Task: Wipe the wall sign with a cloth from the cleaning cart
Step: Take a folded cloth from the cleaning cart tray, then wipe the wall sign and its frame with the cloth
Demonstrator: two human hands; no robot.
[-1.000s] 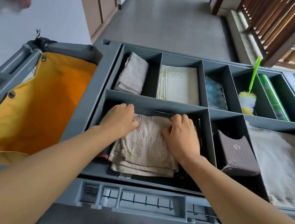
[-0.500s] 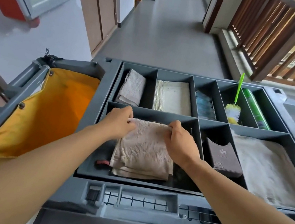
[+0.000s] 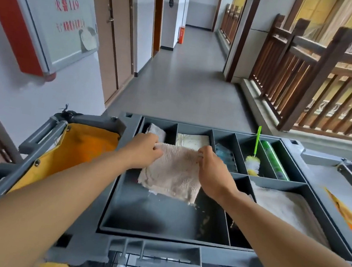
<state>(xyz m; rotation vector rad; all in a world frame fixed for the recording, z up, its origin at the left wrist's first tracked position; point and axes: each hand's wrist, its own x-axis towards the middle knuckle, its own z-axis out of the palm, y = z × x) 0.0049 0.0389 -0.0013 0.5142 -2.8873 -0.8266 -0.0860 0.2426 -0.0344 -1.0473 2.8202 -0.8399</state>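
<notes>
A beige terry cloth (image 3: pixel 172 173) hangs above the near left compartment of the grey cleaning cart (image 3: pixel 114 192). My left hand (image 3: pixel 143 151) pinches its top left corner and my right hand (image 3: pixel 212 172) pinches its top right corner. The cloth is lifted clear of the tray floor and droops downward. A white wall sign (image 3: pixel 59 10) with red lettering and a red side panel hangs on the left wall, above and left of the cart.
A yellow bag (image 3: pixel 78 144) hangs on the cart's left. Far compartments hold a folded cloth (image 3: pixel 156 131), paper stack (image 3: pixel 192 141), green brush (image 3: pixel 254 158) and green spray can (image 3: pixel 274 159). White towel (image 3: pixel 284 207) lies right. Wooden railing (image 3: pixel 313 80) lines the corridor's right.
Both hands have raised the cloth out of the near compartment, from lying folded flat to hanging by its top corners. The view has tilted up, showing the corridor and the wall sign.
</notes>
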